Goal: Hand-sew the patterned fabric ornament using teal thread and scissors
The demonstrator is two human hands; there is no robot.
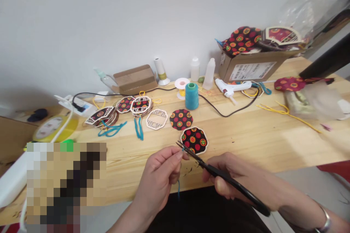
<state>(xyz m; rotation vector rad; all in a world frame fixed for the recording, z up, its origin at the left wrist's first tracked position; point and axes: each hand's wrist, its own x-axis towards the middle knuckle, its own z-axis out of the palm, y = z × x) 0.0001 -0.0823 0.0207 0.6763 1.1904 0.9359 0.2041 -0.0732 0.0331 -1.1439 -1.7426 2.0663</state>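
Observation:
My left hand (161, 171) pinches a thin teal thread (178, 187) that hangs down from its fingers near the table's front edge. My right hand (232, 176) grips black scissors (218, 174), whose tips meet the thread at my left fingertips. Just beyond the blade tips lies a black fabric-covered piece with red and yellow dots (194, 140), and a round one of the same fabric (181, 119) lies behind it.
On the wooden table (259, 138) stand a teal thread spool (191, 95), a wooden lattice frame (156, 119), stacked finished ornaments (140, 105) with teal cords, a glue gun (232, 88), two glue bottles (209, 73), a cardboard box (251, 67) of fabric and yellow cords (284, 111).

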